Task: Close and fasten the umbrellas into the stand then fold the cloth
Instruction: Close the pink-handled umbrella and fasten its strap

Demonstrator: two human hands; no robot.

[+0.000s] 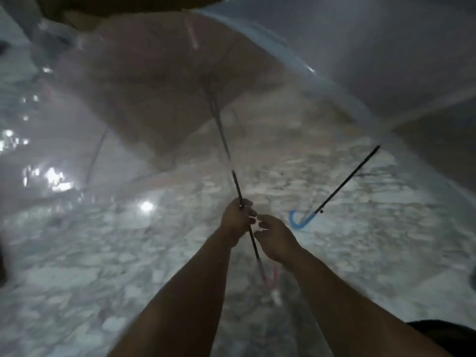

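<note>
A clear open umbrella canopy point(144, 104) fills the upper half of the head view. Its black shaft point(224, 143) runs down to a blurred pink hooked handle point(273, 279). My left hand point(235, 221) grips the shaft near a small catch. My right hand point(273, 238) is just beside it, its fingers curled at the shaft. A second clear umbrella lies open to the right, with a black shaft point(350, 177) and a blue hooked handle point(298, 220) resting on the floor. No stand and no cloth are in view.
The floor point(103, 266) is pale marbled stone with bright light reflections at the left. A grey wall point(412, 60) rises at the upper right. The picture is blurred by motion.
</note>
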